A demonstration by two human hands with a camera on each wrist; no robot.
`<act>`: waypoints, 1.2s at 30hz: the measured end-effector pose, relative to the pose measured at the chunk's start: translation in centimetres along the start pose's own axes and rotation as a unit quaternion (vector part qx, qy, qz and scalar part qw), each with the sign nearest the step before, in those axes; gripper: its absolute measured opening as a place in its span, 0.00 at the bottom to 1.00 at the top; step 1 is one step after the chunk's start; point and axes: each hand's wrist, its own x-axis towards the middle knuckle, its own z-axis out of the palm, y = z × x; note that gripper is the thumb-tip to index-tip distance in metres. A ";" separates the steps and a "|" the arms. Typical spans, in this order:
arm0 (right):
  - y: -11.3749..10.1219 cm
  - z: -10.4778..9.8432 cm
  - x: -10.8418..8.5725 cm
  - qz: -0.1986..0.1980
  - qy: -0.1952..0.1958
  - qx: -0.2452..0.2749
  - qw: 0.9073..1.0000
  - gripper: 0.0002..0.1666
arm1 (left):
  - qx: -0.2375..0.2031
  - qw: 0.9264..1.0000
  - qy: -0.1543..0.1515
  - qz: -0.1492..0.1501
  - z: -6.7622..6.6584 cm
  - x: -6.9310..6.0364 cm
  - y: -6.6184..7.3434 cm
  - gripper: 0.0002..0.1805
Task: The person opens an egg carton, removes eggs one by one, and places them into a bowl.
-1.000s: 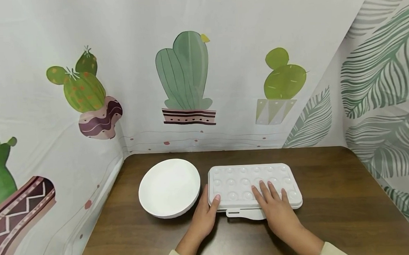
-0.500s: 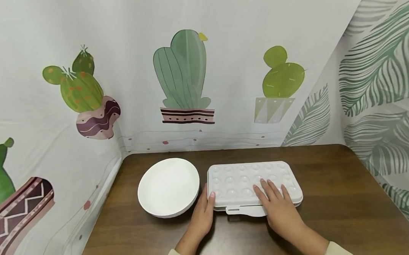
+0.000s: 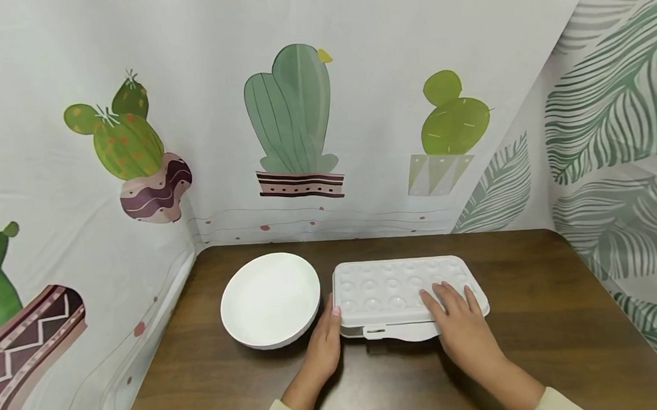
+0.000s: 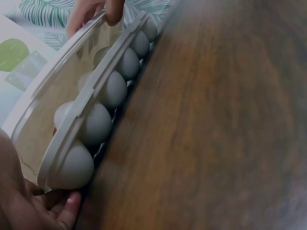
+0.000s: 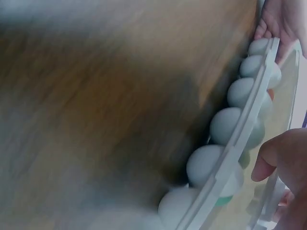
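Observation:
A white lidded egg box (image 3: 404, 290) with rows of domed bumps lies on the table. Its front edge is raised, and a gap shows between lid (image 4: 62, 72) and tray (image 4: 72, 124). Rounded white shapes line the tray's rim; bits of orange and green show inside in the right wrist view. My left hand (image 3: 322, 349) holds the box's left end, fingers curled against the tray's corner. My right hand (image 3: 468, 330) pinches the lid's front edge towards the right, thumb (image 5: 266, 160) inside the gap and fingers over the top.
A round white bowl (image 3: 271, 300) stands just left of my left hand, with nothing seen in it. The brown wooden table (image 3: 559, 329) ends at a cloth (image 3: 368, 105) printed with cacti and leaves behind it.
My right hand has slid to the right along the lid, and the lid's front edge with its latch flap has risen from the tray. My left hand stays at the left end.

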 end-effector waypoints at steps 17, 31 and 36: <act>2.6 -1.7 -0.3 0.031 0.000 0.013 0.999 0.46 | -0.018 1.000 0.003 0.004 -0.2 0.0 -0.1 0.34; 4.4 -3.2 -0.2 0.059 0.030 0.025 0.997 0.42 | -0.037 0.999 0.009 -0.002 -0.1 0.1 -0.2 0.34; 5.1 -3.7 -0.3 0.081 0.032 0.023 0.996 0.40 | -0.035 0.999 0.011 -0.001 0.0 0.1 -0.3 0.34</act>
